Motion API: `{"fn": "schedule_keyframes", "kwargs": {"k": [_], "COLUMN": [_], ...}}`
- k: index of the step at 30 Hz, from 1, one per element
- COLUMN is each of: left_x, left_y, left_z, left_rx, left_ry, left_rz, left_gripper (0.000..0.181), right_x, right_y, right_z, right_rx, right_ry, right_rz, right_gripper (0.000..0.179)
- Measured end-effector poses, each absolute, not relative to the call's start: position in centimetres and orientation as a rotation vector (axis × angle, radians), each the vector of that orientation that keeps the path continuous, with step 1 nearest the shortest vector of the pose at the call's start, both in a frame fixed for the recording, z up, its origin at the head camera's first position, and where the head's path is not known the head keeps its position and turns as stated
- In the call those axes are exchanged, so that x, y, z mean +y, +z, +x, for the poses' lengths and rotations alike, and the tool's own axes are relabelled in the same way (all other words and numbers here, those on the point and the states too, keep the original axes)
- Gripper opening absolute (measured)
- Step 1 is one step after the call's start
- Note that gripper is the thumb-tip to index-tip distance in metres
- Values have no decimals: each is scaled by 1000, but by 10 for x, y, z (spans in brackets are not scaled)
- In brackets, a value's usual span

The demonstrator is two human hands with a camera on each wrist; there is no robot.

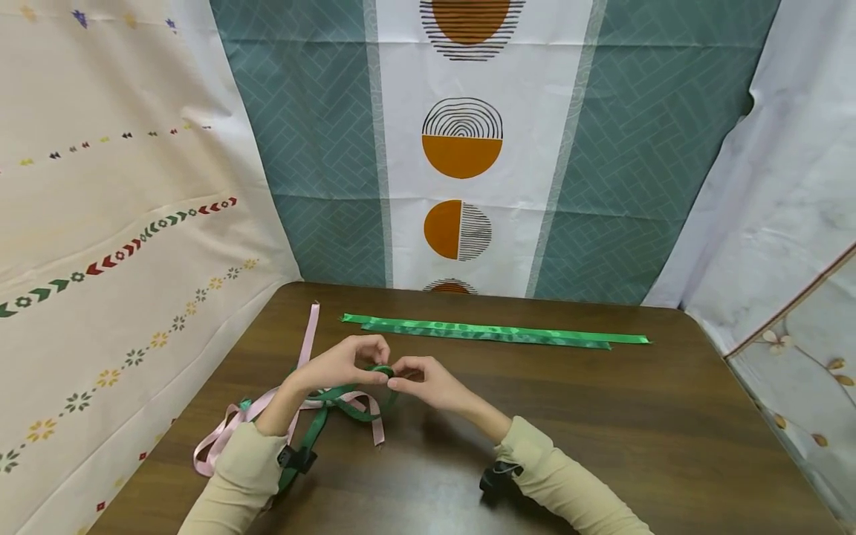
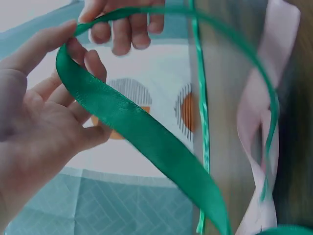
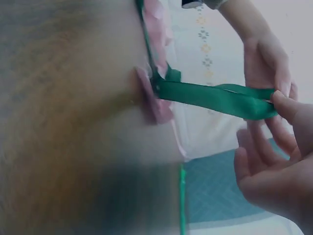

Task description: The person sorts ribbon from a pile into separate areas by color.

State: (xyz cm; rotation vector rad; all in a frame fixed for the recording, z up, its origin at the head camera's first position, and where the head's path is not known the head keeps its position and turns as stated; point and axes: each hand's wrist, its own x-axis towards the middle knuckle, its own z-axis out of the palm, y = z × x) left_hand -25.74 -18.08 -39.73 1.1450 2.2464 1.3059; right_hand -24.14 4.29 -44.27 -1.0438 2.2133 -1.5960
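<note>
My left hand (image 1: 344, 365) and right hand (image 1: 431, 384) meet above the table, fingertips close together. Both pinch a dark green ribbon (image 2: 132, 115) between thumb and finger, raised in a loop from the table. In the left wrist view, the left thumb and index finger (image 2: 61, 36) grip the bend of the loop. The right fingertips hold the ribbon right beside them. Below the left hand, the green ribbon runs down to loops crossing a pink ribbon (image 1: 378, 431), which lies partly hidden under the left forearm.
Two flat strips, a bright green ribbon (image 1: 568, 336) and a darker green ribbon (image 1: 481, 336), lie along the back of the brown table (image 1: 602, 416). Patterned cloth (image 1: 321, 148) hangs behind and at both sides. Pink loops (image 1: 207, 453) spread at the table's left.
</note>
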Motion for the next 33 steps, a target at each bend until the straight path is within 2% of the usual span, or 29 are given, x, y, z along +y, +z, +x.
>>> {"fn": "schedule_keyframes", "kwargs": {"k": [5,9,20,24,33], "left_x": [-176,-178,-194,-196,-203], "left_y": [-389,-382,-370,-372,-384], "left_z": [-257,-258,-264,-269,-287], "left_rx": [2137,2091,2189,2133,2077], "left_ry": [1432,1478,1128,1056,1041], "left_rz": [1176,1157,1020,1100,1108], "left_gripper": [26,25,24,15,19], "right_x": [62,82,150,177,240], "right_y": [-434,-423,-408,-405,-411], "right_z": [-243,-244,-254,-256,-259], "right_rx": [2012,1984,2420,2396,2445], "right_ry": [-1714,-1726,-1422,-1443,-1483], "right_rz": [-1056,-990,-957,-882,-658], "right_gripper": [22,23,16,17,25]}}
